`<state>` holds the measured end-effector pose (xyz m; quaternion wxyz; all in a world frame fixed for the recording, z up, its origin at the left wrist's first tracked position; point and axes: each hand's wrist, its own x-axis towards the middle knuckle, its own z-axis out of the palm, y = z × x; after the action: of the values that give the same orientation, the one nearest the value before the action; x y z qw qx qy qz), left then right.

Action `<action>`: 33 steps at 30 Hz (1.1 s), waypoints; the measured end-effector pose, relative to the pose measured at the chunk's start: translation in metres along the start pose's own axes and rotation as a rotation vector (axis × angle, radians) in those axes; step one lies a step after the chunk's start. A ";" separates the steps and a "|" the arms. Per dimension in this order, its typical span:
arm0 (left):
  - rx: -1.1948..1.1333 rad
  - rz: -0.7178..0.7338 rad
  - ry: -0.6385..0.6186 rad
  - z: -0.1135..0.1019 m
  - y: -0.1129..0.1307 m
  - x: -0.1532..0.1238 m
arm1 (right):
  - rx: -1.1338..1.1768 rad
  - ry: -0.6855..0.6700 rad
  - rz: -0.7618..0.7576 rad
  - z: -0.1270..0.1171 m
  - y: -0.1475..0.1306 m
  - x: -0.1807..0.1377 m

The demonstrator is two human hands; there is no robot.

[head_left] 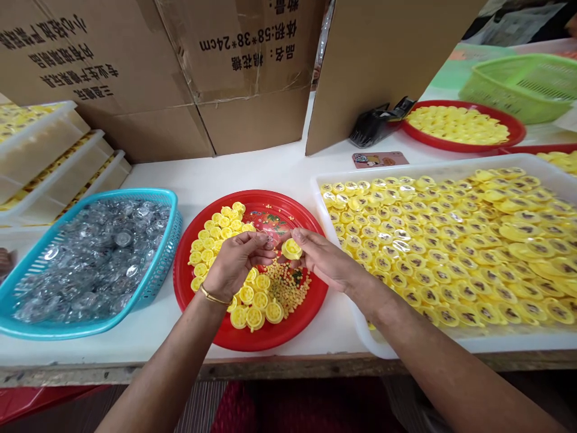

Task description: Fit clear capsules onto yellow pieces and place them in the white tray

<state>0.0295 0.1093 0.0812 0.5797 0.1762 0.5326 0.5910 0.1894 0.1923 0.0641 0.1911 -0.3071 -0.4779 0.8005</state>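
Note:
Above the red round tray, my two hands are close together. My right hand is closed on a small yellow toy cup, gripped between thumb and fingers with its open face showing. My left hand is pinched on what looks like a small clear plastic cover, just left of the cup; its outline is faint. In the tray are several yellow cups with little pieces inside. Loose small yellow beads and some green bits lie beside them.
A teal basket of clear plastic pieces stands left. At right, a white tray holds rows of yellow pieces. Stacked bins, cardboard, a black object, a card, a red plate and a green basket stand around.

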 end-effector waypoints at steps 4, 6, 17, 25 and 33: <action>-0.146 -0.070 0.035 -0.001 -0.001 0.002 | 0.095 -0.010 0.000 -0.001 0.000 0.002; -0.201 -0.103 0.042 -0.001 -0.001 0.002 | 0.128 -0.026 -0.008 -0.001 0.000 0.002; -0.450 -0.184 0.118 0.006 -0.003 0.003 | 0.114 -0.101 -0.083 0.002 0.001 0.000; -0.470 -0.192 0.128 0.014 0.000 0.001 | 0.112 -0.050 -0.125 0.001 0.000 0.001; -0.193 0.076 0.114 0.027 -0.012 0.000 | 0.153 0.045 -0.114 0.000 0.003 0.004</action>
<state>0.0573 0.1183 0.0814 0.5399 0.1055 0.4984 0.6700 0.1868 0.1933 0.0597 0.2699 -0.2819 -0.4277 0.8153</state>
